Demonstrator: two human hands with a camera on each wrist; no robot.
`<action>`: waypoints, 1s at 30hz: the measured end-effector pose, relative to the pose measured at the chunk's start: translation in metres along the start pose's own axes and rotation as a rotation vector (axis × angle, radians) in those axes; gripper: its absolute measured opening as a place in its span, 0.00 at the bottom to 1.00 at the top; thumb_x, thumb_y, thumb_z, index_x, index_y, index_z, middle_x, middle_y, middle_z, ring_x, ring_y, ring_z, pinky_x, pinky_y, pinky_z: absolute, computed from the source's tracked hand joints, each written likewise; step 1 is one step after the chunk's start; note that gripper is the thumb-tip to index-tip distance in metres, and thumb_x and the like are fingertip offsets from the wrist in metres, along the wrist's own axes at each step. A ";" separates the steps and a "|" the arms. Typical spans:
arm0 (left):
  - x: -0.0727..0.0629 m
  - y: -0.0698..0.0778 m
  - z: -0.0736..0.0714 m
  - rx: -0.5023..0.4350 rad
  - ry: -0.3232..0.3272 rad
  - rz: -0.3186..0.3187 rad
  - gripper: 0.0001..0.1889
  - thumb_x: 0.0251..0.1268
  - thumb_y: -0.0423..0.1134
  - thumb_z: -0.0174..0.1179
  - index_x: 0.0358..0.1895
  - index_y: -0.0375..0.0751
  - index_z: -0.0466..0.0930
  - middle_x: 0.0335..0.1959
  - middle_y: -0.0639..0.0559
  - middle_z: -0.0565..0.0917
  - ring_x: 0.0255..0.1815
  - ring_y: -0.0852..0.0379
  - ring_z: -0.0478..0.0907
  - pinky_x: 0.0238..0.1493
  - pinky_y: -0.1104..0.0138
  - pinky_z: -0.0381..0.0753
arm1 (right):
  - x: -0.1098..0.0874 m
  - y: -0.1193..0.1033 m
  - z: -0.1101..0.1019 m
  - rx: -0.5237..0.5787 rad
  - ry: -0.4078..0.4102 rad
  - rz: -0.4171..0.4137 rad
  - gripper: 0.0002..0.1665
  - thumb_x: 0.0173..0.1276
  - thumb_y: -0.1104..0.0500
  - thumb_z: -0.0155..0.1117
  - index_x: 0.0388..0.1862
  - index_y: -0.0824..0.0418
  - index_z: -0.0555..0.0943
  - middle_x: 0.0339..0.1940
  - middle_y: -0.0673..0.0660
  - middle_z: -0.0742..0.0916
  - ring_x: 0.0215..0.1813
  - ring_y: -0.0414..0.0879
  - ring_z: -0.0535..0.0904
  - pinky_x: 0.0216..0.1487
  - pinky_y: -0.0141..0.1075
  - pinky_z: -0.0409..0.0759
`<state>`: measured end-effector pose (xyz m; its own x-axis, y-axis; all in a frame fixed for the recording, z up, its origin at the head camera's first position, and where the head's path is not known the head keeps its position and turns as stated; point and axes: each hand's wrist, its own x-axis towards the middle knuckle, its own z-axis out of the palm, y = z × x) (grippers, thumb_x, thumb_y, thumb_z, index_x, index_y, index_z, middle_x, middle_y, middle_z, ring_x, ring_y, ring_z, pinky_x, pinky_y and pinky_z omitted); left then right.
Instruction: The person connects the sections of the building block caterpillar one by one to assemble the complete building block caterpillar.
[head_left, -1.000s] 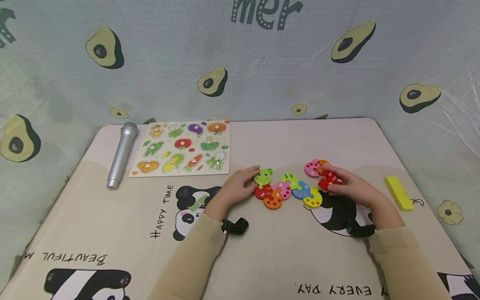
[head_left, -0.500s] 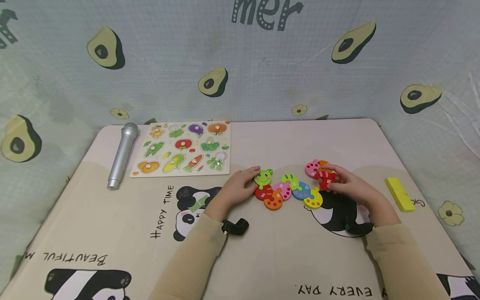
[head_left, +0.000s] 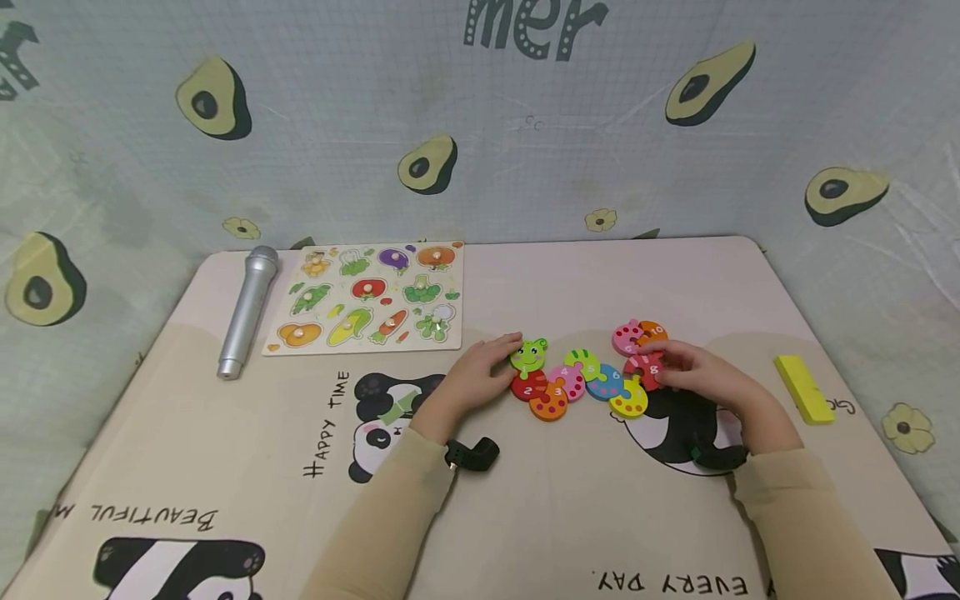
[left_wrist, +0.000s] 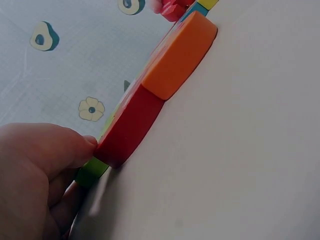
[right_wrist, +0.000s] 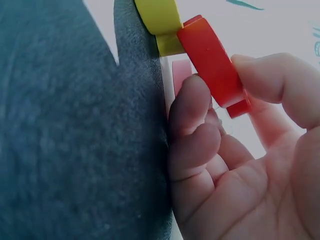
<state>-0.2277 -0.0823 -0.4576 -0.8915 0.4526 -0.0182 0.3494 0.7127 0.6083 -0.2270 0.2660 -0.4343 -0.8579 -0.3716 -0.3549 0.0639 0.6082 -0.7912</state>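
A numbered wooden caterpillar puzzle lies in a wavy row on the table. My left hand point(head_left: 476, 375) holds its smiling green head piece point(head_left: 529, 357) at the left end, thumb beside the red piece point(left_wrist: 131, 125) numbered 2. Orange, pink, green and blue pieces follow, ending in a yellow piece point(head_left: 628, 402). Between thumb and fingers my right hand point(head_left: 697, 377) pinches a red piece point(right_wrist: 212, 62) numbered 8, tilted close beside the yellow one. Just behind it lie a pink piece point(head_left: 626, 338) and an orange piece point(head_left: 653, 332).
A vegetable peg puzzle board point(head_left: 364, 298) lies at the back left, with a silver toy microphone point(head_left: 249, 312) beside it. On the right is a yellow block point(head_left: 803, 389). A black wrist strap point(head_left: 472, 454) is on the left wrist. Panda prints cover the tabletop point(head_left: 555, 517).
My right hand has turned the red piece and brought it slightly left, toward the yellow piece, so its number now shows. The left hand stays at the green head.
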 end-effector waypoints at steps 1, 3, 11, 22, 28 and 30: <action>0.000 0.000 0.000 0.002 0.001 -0.001 0.25 0.64 0.43 0.49 0.66 0.48 0.64 0.69 0.60 0.62 0.70 0.58 0.57 0.72 0.61 0.50 | 0.001 0.000 0.000 -0.006 -0.005 0.003 0.32 0.61 0.51 0.59 0.64 0.52 0.65 0.57 0.63 0.73 0.54 0.56 0.67 0.48 0.40 0.77; 0.000 0.000 0.000 0.003 0.000 -0.002 0.25 0.64 0.43 0.49 0.66 0.48 0.63 0.69 0.60 0.62 0.70 0.59 0.56 0.72 0.61 0.49 | 0.002 -0.001 0.001 -0.019 -0.014 0.006 0.32 0.61 0.51 0.59 0.64 0.51 0.66 0.56 0.63 0.73 0.54 0.55 0.67 0.48 0.40 0.77; 0.001 -0.002 0.001 0.002 -0.005 0.005 0.25 0.64 0.43 0.49 0.66 0.48 0.63 0.69 0.60 0.61 0.70 0.59 0.56 0.72 0.61 0.49 | -0.001 -0.005 0.001 -0.116 -0.025 0.036 0.35 0.60 0.45 0.60 0.66 0.53 0.66 0.57 0.65 0.74 0.54 0.55 0.68 0.50 0.46 0.77; 0.001 -0.002 0.002 0.005 0.000 0.010 0.25 0.64 0.43 0.49 0.66 0.48 0.64 0.69 0.60 0.62 0.70 0.60 0.56 0.73 0.61 0.49 | -0.004 -0.010 0.005 -0.249 -0.011 -0.007 0.38 0.57 0.46 0.63 0.65 0.55 0.67 0.48 0.61 0.73 0.45 0.51 0.69 0.40 0.35 0.76; 0.000 -0.002 0.001 0.006 0.004 0.011 0.25 0.65 0.43 0.49 0.66 0.48 0.64 0.69 0.59 0.62 0.70 0.60 0.56 0.73 0.61 0.49 | -0.003 -0.010 0.007 -0.323 0.007 -0.072 0.34 0.56 0.49 0.64 0.61 0.58 0.71 0.51 0.66 0.71 0.45 0.52 0.68 0.41 0.37 0.77; 0.000 -0.001 0.001 0.006 0.002 0.013 0.25 0.65 0.43 0.49 0.66 0.48 0.64 0.69 0.59 0.62 0.70 0.60 0.56 0.73 0.61 0.49 | -0.002 -0.009 0.007 -0.323 0.006 -0.074 0.34 0.56 0.49 0.64 0.61 0.58 0.71 0.51 0.65 0.71 0.45 0.52 0.68 0.41 0.36 0.76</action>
<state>-0.2283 -0.0827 -0.4590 -0.8875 0.4607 -0.0086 0.3626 0.7099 0.6038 -0.2219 0.2564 -0.4297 -0.8574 -0.4196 -0.2981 -0.1631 0.7709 -0.6158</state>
